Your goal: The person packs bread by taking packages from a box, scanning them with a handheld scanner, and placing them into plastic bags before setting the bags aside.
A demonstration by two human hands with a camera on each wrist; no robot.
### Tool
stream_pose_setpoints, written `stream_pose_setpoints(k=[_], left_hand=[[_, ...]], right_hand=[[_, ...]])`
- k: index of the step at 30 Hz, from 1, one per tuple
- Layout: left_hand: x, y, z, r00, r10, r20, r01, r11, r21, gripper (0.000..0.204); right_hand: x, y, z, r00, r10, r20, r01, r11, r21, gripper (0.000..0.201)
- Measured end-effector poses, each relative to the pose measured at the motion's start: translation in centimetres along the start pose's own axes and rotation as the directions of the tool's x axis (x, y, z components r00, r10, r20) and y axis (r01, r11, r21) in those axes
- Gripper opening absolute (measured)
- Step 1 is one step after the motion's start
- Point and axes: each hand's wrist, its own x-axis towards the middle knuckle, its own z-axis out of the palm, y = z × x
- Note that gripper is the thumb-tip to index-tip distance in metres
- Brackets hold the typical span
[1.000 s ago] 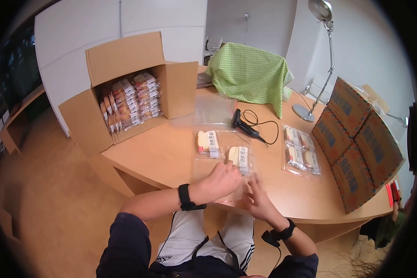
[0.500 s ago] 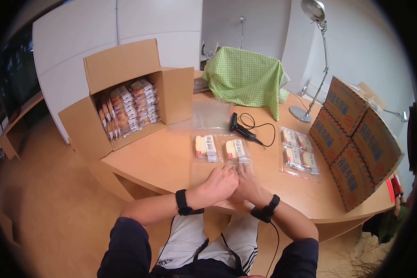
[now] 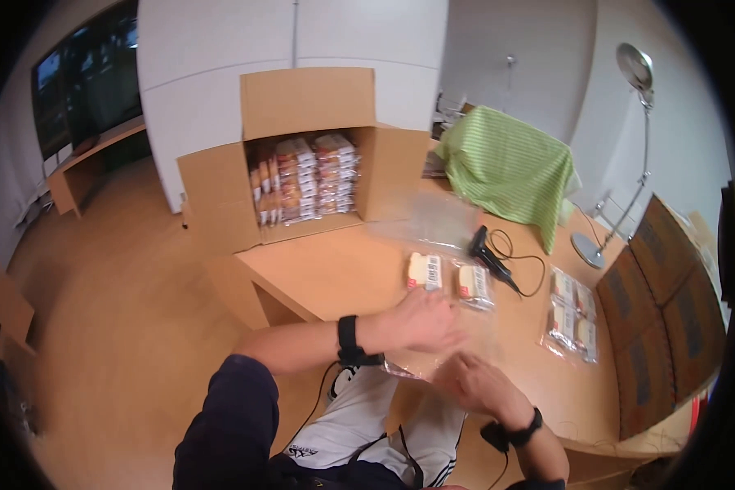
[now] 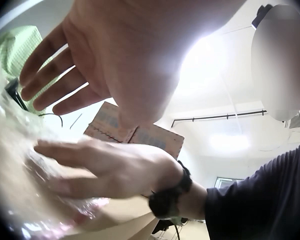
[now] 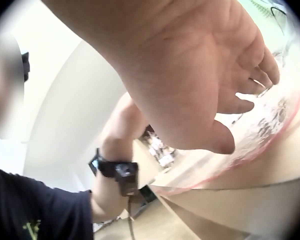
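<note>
Fingers farther apart, bag beneath.

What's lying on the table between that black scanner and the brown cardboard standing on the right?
Beside the black scanner comes its looped cable, then four plastic-wrapped packs, before the brown cardboard. The head view shows this.

Bag edge pink; cloth green-checked; scanner black.
</note>
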Motion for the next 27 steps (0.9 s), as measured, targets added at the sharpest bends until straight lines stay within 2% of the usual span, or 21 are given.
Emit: stream_pose_setpoints(k=[1, 2, 4, 5, 6, 7, 8, 10, 11, 12, 13, 14, 16, 17, 19, 21, 23, 27], left_hand=[[0.0, -1.5, -0.6, 1.000, -0.028, -0.013, 0.029, 0.998, 0.058, 0.045], [0.1, -3.8, -0.8, 0.995, -0.099, 0.007, 0.099, 0.994, 0.055, 0.035], [0.6, -8.8, -0.7, 0.967, -0.246, 0.070, 0.229, 0.954, 0.196, 0.024], [0.8, -12.5, 0.1, 0.950, -0.279, 0.139, 0.207, 0.898, 0.387, 0.022], [0.8, -15.8, 0.0, 0.926, -0.318, 0.201, 0.158, 0.812, 0.561, 0.020], [0.4, -18.1, -2.1, 0.949, -0.315, -0.010, 0.287, 0.850, 0.442, 0.021], [-0.1, -20.3, -4.3, 0.920, -0.325, -0.220, 0.380, 0.878, 0.291, 0.022], [-1.1, -25.3, -6.0, 0.864, -0.415, -0.286, 0.500, 0.775, 0.386, 0.034], [-1.7, -26.5, -6.8, 0.867, -0.409, -0.285, 0.495, 0.774, 0.396, 0.034], [-2.3, -27.5, -7.5, 0.828, -0.466, -0.313, 0.559, 0.729, 0.395, 0.037], [-2.5, -28.3, -8.2, 0.784, -0.517, -0.344, 0.621, 0.680, 0.391, 0.040], [-2.7, -28.8, -8.7, 0.785, -0.509, -0.353, 0.618, 0.679, 0.396, 0.040], [-2.9, -29.6, -9.1, 0.719, -0.573, -0.392, 0.694, 0.608, 0.385, 0.036], [-2.9, -30.0, -9.3, 0.724, -0.563, -0.398, 0.689, 0.612, 0.388, 0.036], [-2.7, -31.0, -9.3, 0.713, -0.630, -0.308, 0.692, 0.561, 0.454, 0.037], [-2.5, -32.2, -8.9, 0.717, -0.627, -0.304, 0.687, 0.562, 0.462, 0.034], [-2.1, -32.0, -9.0, 0.711, -0.665, -0.231, 0.657, 0.509, 0.556, 0.029], [-2.4, -32.5, -8.8, 0.787, -0.578, -0.215, 0.562, 0.528, 0.637, 0.020]], right_hand=[[-1.2, -3.7, -4.3, 0.996, 0.043, 0.084, -0.062, 0.969, 0.239, 0.028], [-2.1, -4.5, -5.5, 0.996, 0.025, 0.086, -0.045, 0.969, 0.243, 0.028], [-3.3, -4.6, -6.5, 0.988, 0.156, 0.005, -0.153, 0.966, 0.207, 0.032], [-3.5, -4.2, -6.5, 0.989, 0.149, 0.002, -0.146, 0.965, 0.219, 0.032], [-3.6, -3.6, -6.6, 0.977, 0.124, -0.175, -0.097, 0.983, 0.155, 0.040], [-3.8, -3.1, -6.5, 0.933, 0.090, -0.347, -0.065, 0.994, 0.084, 0.047], [-4.0, -2.4, -5.9, 0.930, 0.060, -0.362, -0.069, 0.998, -0.011, 0.056], [-4.7, -1.4, -3.9, 0.940, 0.099, -0.326, -0.113, 0.993, -0.023, 0.058], [-5.0, -0.8, -2.7, 0.951, 0.134, -0.278, -0.155, 0.986, -0.054, 0.061], [-5.4, 0.0, -1.3, 0.968, 0.127, -0.215, -0.137, 0.990, -0.034, 0.061], [-5.6, 0.1, -0.7, 0.966, 0.123, -0.226, -0.135, 0.990, -0.036, 0.061], [-5.8, 0.1, -0.3, 0.973, 0.119, -0.196, -0.129, 0.991, -0.040, 0.061], [-6.0, -0.1, 0.3, 0.977, 0.121, -0.174, -0.133, 0.990, -0.055, 0.059], [-6.1, -0.3, 0.2, 0.975, 0.123, -0.186, -0.136, 0.989, -0.056, 0.059], [-6.6, -0.6, 0.0, 0.977, 0.133, -0.165, -0.151, 0.983, -0.103, 0.059], [-7.2, -0.6, -0.2, 0.975, 0.141, -0.172, -0.160, 0.982, -0.099, 0.058], [-7.7, -0.5, -0.3, 0.973, 0.149, -0.179, -0.169, 0.981, -0.100, 0.057], [-8.8, 0.4, 0.4, 0.973, 0.124, -0.192, -0.146, 0.984, -0.104, 0.057]])
